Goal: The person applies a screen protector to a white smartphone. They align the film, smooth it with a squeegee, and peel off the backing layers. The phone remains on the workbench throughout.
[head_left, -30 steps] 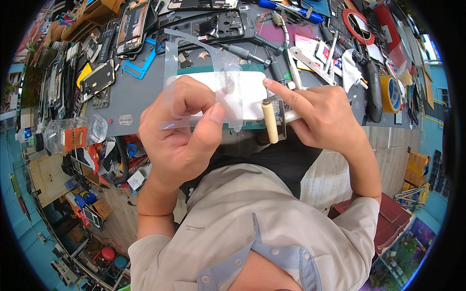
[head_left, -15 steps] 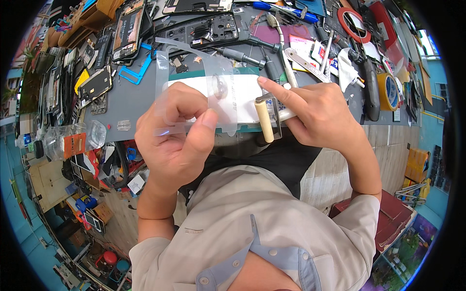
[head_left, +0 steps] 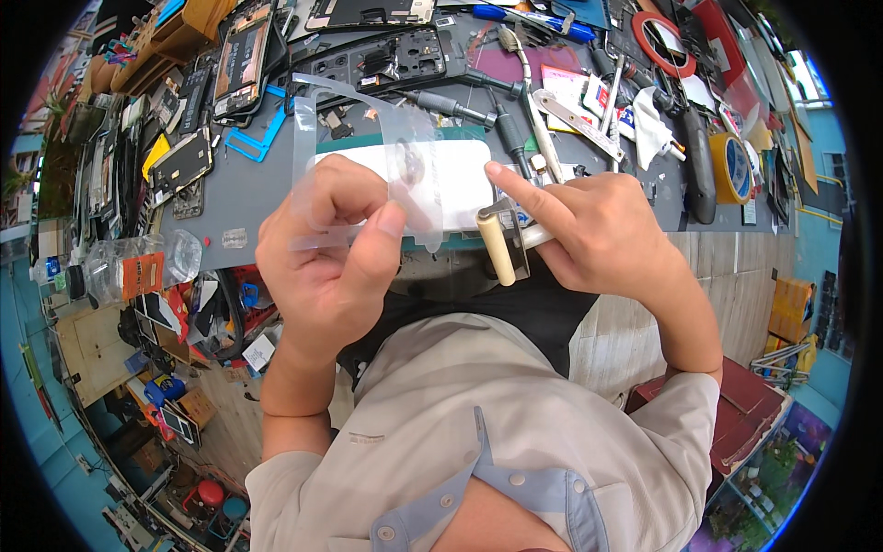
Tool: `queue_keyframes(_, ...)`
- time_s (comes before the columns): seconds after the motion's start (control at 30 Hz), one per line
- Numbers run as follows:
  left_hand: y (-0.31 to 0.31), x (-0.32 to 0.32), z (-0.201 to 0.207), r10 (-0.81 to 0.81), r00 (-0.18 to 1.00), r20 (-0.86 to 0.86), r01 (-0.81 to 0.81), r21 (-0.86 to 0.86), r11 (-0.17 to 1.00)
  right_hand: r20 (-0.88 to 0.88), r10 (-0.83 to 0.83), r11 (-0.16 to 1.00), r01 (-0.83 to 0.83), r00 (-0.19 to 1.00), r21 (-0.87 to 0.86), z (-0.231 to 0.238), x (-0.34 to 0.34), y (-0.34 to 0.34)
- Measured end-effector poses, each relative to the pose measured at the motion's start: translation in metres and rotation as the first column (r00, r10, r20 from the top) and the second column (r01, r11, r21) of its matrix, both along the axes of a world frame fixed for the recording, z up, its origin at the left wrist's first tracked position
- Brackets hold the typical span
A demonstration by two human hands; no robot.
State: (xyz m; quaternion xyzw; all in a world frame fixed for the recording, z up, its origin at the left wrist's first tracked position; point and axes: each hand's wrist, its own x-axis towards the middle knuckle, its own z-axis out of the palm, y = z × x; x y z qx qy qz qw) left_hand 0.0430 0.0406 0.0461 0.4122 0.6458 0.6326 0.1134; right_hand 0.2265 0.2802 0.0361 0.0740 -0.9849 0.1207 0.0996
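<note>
In my left hand [head_left: 333,241], thumb and curled fingers pinch a clear plastic film sheet [head_left: 416,189] with a frame-like cut-out. The film stands over the left part of a white flat panel with rounded corners [head_left: 464,175], which rests on a dark green board [head_left: 460,135]. My right hand [head_left: 593,225] grips the handle of a small hand roller; its cream cylinder [head_left: 497,248] hangs past the table's near edge. My right index finger points left, its tip at the panel's right edge; whether it touches cannot be told.
Behind the board lie a grey screwdriver [head_left: 451,108], a phone frame [head_left: 391,60] and a blue plastic bracket [head_left: 253,138]. To the right are a knife-like black handle [head_left: 701,175], yellow tape [head_left: 731,168] and a red ring roll [head_left: 664,44]. A clear plastic bag [head_left: 179,253] hangs at the left edge.
The roller has dropped slightly toward me and to the left, with my right index fingertip a little lower. The film has shifted slightly left in my left hand.
</note>
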Motion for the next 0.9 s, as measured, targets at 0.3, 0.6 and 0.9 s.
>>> queue_keyframes(0.3, 0.002, 0.0, -0.001, 0.002, 1.0, -0.004, -0.001, 0.015, 1.0, 0.001, 0.014, 1.0, -0.014, 1.0, -0.025, 0.002, 0.008, -0.008)
queue_keyframes(0.6, 0.0, 0.0, -0.002, -0.012, 1.0, -0.009, 0.012, 0.003, 1.0, 0.005, 0.022, 0.999, -0.022, 1.0, 0.025, 0.008, 0.013, -0.016)
queue_keyframes(0.9, 0.0, -0.002, -0.005, -0.018, 0.999, -0.027, 0.019, 0.026, 0.999, 0.003, 0.033, 0.999, -0.033, 0.999, 0.033, 0.009, 0.018, -0.022)
